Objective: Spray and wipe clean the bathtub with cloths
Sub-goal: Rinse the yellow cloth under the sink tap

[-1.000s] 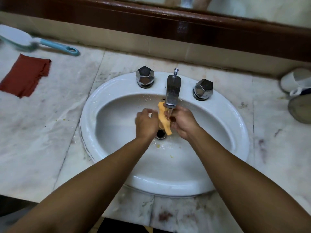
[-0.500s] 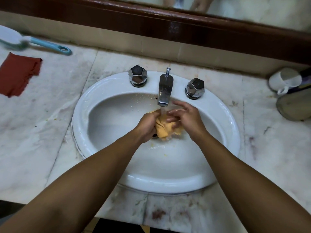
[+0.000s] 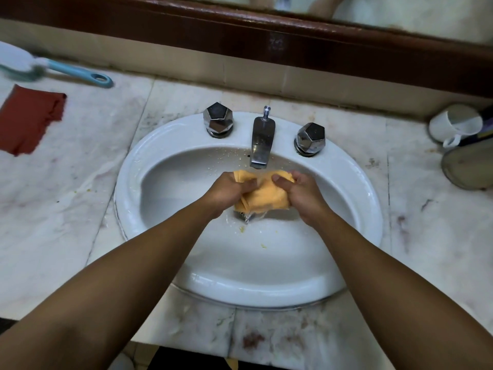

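head: l hand (image 3: 226,192), r hand (image 3: 302,194) grip cloth (image 3: 262,197); drain (image 3: 241,215) half-hidden

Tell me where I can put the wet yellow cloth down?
Bare marble counter lies between the red cloth and the sink rim, and right of the sink in front of the mug. Crowded: the right corner by the mug, the left corner by the brush.

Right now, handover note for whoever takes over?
Hands: left hand and right hand both grip the wet orange cloth over the white oval sink, under the chrome spout; water runs off its lower edge.
On the marble counter: dark red cloth, near the blue-handled brush.
Done: orange cloth wetted. Left: wring it out; bathtub not in view, spraying and wiping unconfirmed.
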A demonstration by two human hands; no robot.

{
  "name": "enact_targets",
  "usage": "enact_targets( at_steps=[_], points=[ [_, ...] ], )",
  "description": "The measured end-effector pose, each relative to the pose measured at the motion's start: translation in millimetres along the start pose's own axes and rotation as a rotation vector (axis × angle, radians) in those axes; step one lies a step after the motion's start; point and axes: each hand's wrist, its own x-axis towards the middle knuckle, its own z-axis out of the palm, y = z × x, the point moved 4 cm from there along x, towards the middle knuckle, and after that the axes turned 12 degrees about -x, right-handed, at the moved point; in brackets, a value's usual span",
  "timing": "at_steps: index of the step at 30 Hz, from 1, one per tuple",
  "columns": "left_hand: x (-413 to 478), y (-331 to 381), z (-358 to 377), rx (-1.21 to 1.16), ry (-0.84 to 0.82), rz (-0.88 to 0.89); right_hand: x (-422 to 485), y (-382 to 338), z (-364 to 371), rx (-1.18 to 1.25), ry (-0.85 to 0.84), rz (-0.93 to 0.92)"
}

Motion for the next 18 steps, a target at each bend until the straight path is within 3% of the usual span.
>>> enact_targets(
  at_steps=[5, 12, 15, 18],
  points=[
    [1.6, 0.2, 1.0, -0.061, 0.116, 0.067, 0.0, -18.0, 3.5, -0.164, 0.104, -0.172],
    [6.2, 6.6, 25.8, 0.190, 0.036, 0.146, -1.0, 5.5, 9.6, -0.056, -0.048, 0.031],
    [-0.4, 13.8, 33.6, 0.343, -0.045, 0.191, -11.9, 6.8, 20.9, 0.062, -0.269, -0.058],
    [-1.1, 20.4, 35.0, 0.434, -0.028, 0.201, -20.3, -1.9, 47.8, -0.175, -0.475, -0.182]
  ],
)
